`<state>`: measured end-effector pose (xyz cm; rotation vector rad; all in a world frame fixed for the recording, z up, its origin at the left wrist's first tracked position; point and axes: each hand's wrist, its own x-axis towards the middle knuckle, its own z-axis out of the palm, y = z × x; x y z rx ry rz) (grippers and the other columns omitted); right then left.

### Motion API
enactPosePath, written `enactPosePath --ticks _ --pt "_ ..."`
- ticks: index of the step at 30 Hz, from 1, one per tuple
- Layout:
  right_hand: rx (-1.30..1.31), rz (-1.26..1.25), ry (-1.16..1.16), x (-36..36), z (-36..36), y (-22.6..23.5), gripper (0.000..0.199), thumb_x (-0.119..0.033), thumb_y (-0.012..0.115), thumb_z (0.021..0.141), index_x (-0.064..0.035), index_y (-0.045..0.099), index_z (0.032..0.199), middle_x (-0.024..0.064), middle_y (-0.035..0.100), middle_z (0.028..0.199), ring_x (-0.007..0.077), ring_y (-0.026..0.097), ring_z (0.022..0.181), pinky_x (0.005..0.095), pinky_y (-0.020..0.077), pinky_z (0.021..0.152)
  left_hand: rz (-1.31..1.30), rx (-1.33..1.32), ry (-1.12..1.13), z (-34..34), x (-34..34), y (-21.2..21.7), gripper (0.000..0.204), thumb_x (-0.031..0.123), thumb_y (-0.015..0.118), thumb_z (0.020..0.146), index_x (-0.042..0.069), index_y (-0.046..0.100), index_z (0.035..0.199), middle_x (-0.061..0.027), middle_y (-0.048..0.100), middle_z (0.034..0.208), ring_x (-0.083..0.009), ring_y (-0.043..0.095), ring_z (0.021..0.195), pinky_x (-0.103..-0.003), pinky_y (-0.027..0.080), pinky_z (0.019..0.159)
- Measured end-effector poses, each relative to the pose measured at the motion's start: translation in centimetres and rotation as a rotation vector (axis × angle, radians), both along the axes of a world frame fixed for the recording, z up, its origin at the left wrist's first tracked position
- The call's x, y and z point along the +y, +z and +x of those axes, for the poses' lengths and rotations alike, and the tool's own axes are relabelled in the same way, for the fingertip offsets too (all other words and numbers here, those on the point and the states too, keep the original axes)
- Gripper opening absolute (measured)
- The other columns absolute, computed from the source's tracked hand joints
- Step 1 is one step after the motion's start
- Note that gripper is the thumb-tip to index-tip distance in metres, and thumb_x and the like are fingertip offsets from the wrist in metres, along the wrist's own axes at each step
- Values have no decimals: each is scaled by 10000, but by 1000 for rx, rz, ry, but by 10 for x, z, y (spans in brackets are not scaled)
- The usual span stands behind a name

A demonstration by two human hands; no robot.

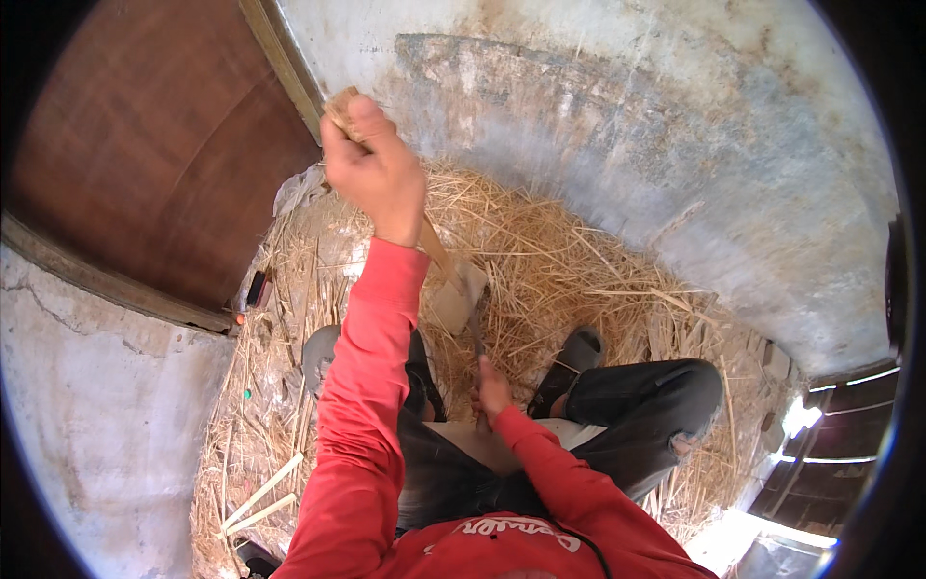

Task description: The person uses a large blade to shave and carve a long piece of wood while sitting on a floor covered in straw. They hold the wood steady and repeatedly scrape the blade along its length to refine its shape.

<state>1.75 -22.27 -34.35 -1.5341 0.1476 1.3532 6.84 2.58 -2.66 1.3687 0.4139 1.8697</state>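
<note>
My left hand (376,164) is raised high, its fingers closed round the upper end of a flat tan strip of wood or bamboo (437,251). The strip slants down behind my left sleeve to a pale block (449,311) on the straw between my feet. Lower down, my right hand (493,389) is wrapped round the handle of a long, narrow, dark knife-like tool (476,333). Its blade points away from me and overlaps the block's right edge near the strip's lower end. I cannot tell whether blade and strip touch.
Straw and shavings (550,251) cover the floor round my sandalled feet. A curved grey wall (656,135) rises ahead, with a brown door panel (174,145) at left. Two pale split strips (260,497) lie at lower left. A small dark object (258,288) lies near the door.
</note>
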Motion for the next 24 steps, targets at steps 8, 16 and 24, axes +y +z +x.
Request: enactPosePath --ticks 8,16,24 --pt "-213 507 -378 24 72 159 330 -361 626 966 -95 500 816 9 479 561 131 441 389 300 374 376 -1 -34 -26 -6 7 -2 283 299 545 1043 43 526 925 50 463 632 -14 387 542 -205 298 476" --pt "-728 204 -57 9 -2 -26 165 -191 643 928 -40 594 885 38 555 636 176 539 486 377 445 453 82 55 186 7 0 0 310 323 541 1042 61 501 881 43 463 643 -22 397 531 -199 301 457" --pt "-291 131 -107 24 59 73 237 -208 633 963 -40 548 820 63 541 579 177 517 425 351 405 381 -14 1 107 -16 12 -4 325 329 546 1040 28 541 917 25 507 647 -36 436 550 -211 341 494"
